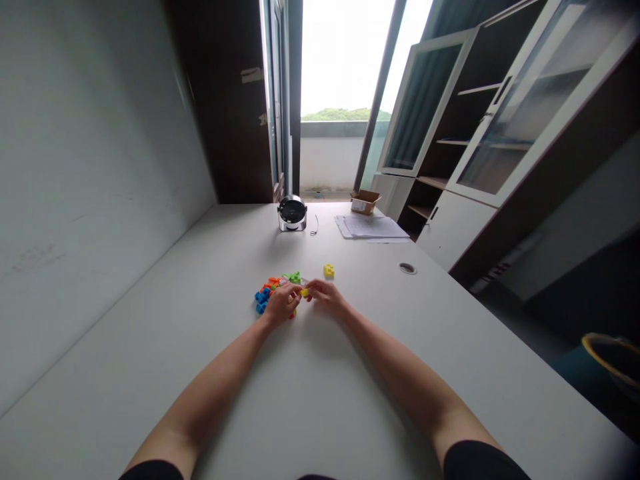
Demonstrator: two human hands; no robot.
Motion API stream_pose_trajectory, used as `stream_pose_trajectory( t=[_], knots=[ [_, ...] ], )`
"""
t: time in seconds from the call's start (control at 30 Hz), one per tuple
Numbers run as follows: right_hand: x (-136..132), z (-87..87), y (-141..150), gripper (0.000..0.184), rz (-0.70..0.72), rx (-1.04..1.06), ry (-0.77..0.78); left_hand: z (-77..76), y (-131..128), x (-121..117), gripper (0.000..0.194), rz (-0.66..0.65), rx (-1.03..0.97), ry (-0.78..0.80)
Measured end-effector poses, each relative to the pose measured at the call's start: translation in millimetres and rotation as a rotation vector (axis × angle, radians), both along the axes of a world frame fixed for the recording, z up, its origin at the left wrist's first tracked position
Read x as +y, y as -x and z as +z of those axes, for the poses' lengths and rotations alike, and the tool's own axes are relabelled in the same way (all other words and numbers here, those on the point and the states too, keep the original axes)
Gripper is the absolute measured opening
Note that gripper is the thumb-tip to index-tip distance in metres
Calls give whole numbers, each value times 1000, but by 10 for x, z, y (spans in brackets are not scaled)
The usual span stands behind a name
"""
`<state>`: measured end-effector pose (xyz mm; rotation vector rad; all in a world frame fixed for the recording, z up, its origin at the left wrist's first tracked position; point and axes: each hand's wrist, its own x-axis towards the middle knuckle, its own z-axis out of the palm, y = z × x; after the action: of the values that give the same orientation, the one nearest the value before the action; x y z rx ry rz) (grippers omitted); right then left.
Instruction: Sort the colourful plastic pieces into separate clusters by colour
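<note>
Between the fingertips of both hands is a small yellow plastic piece (305, 293), probably a building block. My left hand (283, 303) is closed on its left side, and my right hand (324, 294) pinches it from the right. Around and partly under the left hand lies a pile of loose plastic pieces: blue ones (261, 301) to the left, orange ones (271, 285) behind, and green ones (293, 277) at the back. Another yellow piece (329, 271) rests alone on the table beyond my right hand. Some of the pile is hidden by my fingers.
The white table (225, 380) meets a wall on the left. Toward its far end stand a round black fan-like device (293, 212), a short cord (315, 227), paper sheets (373, 227) and an open cardboard box (365, 202). A round cable hole (407, 268) lies to the right.
</note>
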<state>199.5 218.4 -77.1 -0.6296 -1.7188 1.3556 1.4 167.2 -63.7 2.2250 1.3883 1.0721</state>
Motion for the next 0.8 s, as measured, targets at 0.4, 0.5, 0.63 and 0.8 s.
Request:
stream_pose_trajectory(
  t=[0.4,0.5,0.63,0.8],
  knots=[
    [-9,-47,4,38,-53,-168,-119,-23,15,12,23,72,1,-34],
    [-11,-43,5,38,-99,-242,-188,-20,17,16,22,64,15,-44],
    [3,-56,7,37,-123,-264,-217,-22,16,22,21,61,25,-36],
    [25,-84,4,31,-143,-229,-246,-21,11,20,17,72,17,-39]
  ],
)
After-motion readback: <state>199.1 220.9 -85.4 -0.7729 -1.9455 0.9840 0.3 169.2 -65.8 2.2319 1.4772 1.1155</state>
